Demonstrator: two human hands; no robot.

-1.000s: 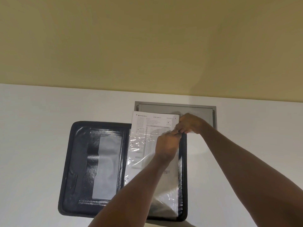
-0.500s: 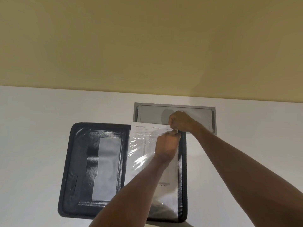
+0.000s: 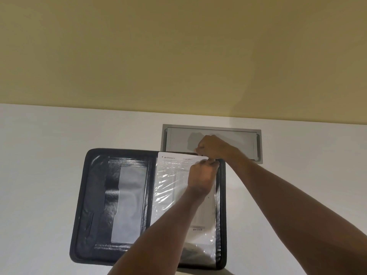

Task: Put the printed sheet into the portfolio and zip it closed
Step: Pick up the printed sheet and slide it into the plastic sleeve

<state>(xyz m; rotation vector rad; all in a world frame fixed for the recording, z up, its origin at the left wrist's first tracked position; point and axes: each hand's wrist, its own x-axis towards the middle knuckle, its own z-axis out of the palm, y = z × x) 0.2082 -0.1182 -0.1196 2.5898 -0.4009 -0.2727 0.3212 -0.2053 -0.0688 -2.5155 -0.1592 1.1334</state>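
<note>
While half-sleeved, printed sheet [image 3: 178, 176] plastic-glossed.

Black portfolio [image 3: 95, 205] lies open; printed sheet [image 3: 174, 161] nearly fully inside its clear sleeve.

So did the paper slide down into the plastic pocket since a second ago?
Yes. The sheet has slid down, toward the person: its top edge used to stick out past the portfolio rim, over the grey panel; now it lies about level with the rim.
</note>
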